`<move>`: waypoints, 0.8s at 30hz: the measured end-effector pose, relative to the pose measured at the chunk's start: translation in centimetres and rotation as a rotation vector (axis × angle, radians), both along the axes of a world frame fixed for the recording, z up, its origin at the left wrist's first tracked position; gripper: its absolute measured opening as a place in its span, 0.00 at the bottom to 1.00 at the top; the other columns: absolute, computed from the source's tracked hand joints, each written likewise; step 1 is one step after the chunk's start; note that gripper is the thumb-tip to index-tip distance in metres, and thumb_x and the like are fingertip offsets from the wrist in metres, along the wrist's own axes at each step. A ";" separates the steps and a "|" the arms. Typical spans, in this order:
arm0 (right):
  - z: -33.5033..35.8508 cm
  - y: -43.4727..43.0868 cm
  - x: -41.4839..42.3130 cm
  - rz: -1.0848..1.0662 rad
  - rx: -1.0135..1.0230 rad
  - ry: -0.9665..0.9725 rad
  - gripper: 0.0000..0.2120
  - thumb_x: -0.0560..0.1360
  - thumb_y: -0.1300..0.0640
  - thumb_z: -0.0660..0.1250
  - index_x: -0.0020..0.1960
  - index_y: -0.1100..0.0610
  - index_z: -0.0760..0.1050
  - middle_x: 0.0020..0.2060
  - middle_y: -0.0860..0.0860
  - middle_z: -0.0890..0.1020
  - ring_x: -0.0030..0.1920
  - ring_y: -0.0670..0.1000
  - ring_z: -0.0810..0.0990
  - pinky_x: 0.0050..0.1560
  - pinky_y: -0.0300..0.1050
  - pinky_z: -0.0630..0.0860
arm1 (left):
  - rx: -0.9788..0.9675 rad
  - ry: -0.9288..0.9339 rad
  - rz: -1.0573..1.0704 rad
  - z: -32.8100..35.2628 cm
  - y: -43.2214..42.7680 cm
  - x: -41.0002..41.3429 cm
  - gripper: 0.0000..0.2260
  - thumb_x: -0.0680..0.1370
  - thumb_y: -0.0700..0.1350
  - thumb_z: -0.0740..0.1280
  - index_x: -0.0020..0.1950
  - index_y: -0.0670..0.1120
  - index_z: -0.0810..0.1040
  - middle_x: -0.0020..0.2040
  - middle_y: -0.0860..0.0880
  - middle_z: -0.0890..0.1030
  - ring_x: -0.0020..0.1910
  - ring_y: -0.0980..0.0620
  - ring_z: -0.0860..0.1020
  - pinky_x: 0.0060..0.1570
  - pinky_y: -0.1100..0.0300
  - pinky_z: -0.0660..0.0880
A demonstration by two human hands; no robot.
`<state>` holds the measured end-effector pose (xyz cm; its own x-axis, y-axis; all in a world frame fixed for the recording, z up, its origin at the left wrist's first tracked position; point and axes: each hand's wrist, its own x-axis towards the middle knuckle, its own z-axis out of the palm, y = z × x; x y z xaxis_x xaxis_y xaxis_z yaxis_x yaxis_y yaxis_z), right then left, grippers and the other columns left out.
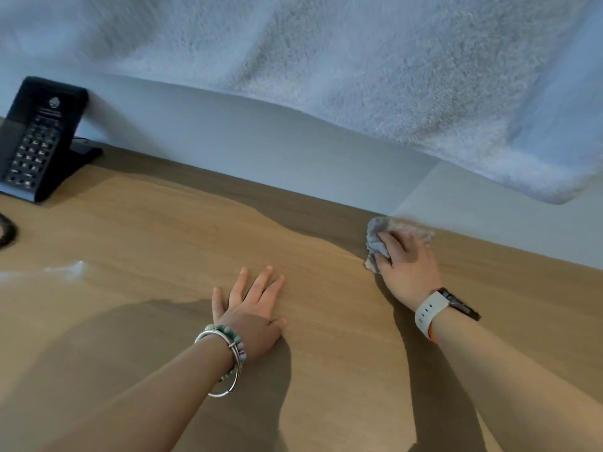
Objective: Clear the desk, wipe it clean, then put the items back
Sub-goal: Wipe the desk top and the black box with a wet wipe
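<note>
One desk [163, 223] holds one phone [36, 141], one cloth [377, 239] in right hand [408, 265]

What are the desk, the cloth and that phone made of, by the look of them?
Desk: wood or wood-look laminate, matt; faint grain lines show. Cloth: soft grey fabric, perhaps microfibre; it crumples under the right hand. Phone: probably black plastic, smooth with moulded keys.
</note>
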<state>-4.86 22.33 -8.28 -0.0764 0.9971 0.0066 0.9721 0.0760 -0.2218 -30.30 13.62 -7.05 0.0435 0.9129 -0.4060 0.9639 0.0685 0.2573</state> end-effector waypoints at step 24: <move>0.8 -4.8 0.5 0.087 -0.080 -0.023 0.26 0.79 0.43 0.44 0.76 0.48 0.55 0.76 0.49 0.56 0.76 0.54 0.52 0.74 0.51 0.49 | 0.006 0.007 0.014 0.3 -0.2 0.0 0.30 0.78 0.52 0.58 0.75 0.60 0.46 0.75 0.63 0.39 0.75 0.50 0.37 0.70 0.39 0.39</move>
